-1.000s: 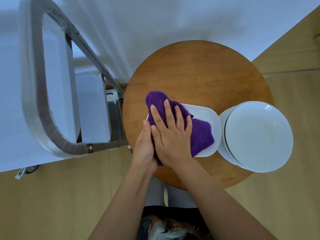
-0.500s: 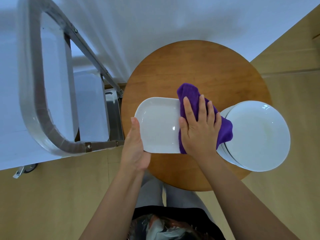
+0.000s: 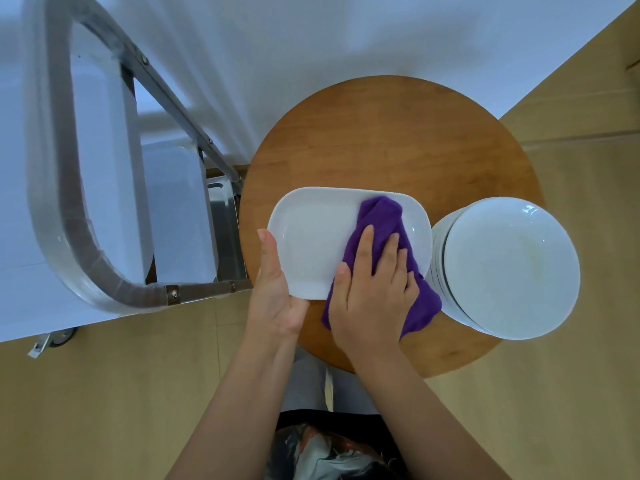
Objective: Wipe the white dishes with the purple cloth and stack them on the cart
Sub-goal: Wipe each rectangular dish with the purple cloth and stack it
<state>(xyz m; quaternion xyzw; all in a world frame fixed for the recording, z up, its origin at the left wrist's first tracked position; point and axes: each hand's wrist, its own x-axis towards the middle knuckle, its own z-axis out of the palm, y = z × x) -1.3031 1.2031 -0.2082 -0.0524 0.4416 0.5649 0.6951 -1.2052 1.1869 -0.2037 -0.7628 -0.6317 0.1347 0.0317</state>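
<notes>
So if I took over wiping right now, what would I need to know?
Left hand: steadies the oblong white dish by its near left edge.
Right hand: presses the purple cloth flat onto the dish's right half.
Both sit on the round wooden table; a stack of round white dishes waits at the right.
Done: wiping under way.
Left: finish it, move it to the cart, then the stack.

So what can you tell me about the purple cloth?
The purple cloth is soft-looking, deep violet fabric, bunched and creased rather than flat. It lies across the right end of the white oblong dish on the round wooden table, with its lower corner trailing off the dish onto the wood, near the stack of round plates. The right hand presses on it with flat fingers.
</notes>
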